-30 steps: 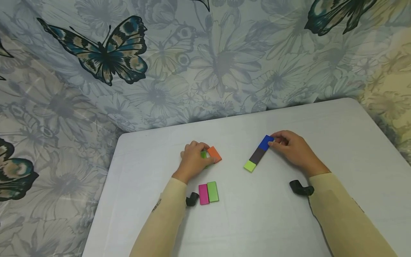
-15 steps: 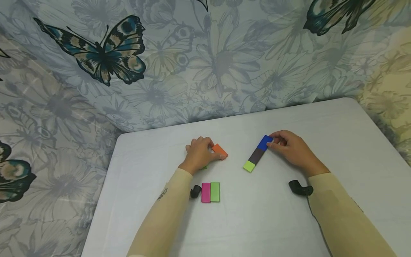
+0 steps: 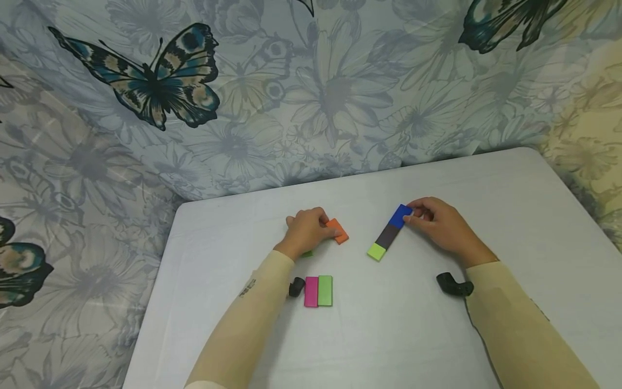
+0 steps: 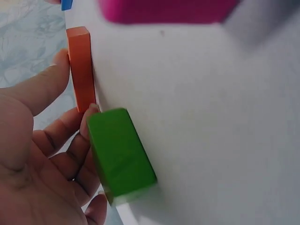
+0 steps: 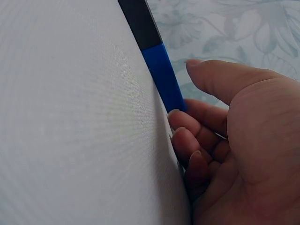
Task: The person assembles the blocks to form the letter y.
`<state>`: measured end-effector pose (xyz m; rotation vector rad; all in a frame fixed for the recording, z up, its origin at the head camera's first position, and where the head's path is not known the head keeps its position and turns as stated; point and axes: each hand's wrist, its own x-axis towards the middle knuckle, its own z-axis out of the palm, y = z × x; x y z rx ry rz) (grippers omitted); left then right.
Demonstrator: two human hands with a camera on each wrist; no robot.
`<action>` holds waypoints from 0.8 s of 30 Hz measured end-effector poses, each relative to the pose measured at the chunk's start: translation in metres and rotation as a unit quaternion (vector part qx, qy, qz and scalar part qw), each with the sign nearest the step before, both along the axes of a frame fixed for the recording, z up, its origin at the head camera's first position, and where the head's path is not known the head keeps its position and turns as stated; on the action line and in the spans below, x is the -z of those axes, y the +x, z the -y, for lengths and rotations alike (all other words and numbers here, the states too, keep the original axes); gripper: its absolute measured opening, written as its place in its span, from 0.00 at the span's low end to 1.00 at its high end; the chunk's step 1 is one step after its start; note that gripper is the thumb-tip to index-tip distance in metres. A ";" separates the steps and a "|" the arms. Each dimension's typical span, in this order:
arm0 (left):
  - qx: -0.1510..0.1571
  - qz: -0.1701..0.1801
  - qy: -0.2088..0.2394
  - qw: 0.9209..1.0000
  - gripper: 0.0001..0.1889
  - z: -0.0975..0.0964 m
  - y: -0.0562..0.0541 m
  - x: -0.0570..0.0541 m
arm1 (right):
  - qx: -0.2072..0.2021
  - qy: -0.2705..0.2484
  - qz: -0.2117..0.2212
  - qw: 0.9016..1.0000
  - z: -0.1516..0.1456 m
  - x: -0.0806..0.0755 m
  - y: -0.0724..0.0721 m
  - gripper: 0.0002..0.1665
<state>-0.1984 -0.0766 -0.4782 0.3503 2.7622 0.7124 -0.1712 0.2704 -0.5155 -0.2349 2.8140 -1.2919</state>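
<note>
My left hand pinches an orange block between thumb and fingers, low over the white table. In the left wrist view the thumb meets the side of the block and a fingertip is at its end. A dark green block lies under this hand, mostly hidden in the head view. My right hand has its fingertips at the end of a blue block, thumb slightly apart from it in the right wrist view. Blue, dark brown and lime blocks form a slanting row, end to end.
A magenta block and a light green block lie side by side, nearer the person. Black wrist-worn devices stick out by both sleeves. The white table meets a butterfly-patterned wall covering at its far edge.
My left hand has moved right with the orange block, away from the dark green one and nearer the slanting row. The right hand has stayed at the blue block.
</note>
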 end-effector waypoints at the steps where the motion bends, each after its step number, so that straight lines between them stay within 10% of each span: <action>1: 0.000 0.003 0.003 1.000 0.20 -0.002 0.000 0.000 | 0.000 0.000 0.001 1.000 0.000 0.000 0.000 0.28; 24: -0.022 0.044 0.008 0.999 0.18 -0.032 0.008 -0.005 | -0.002 0.001 -0.005 1.000 0.000 0.001 0.000 0.27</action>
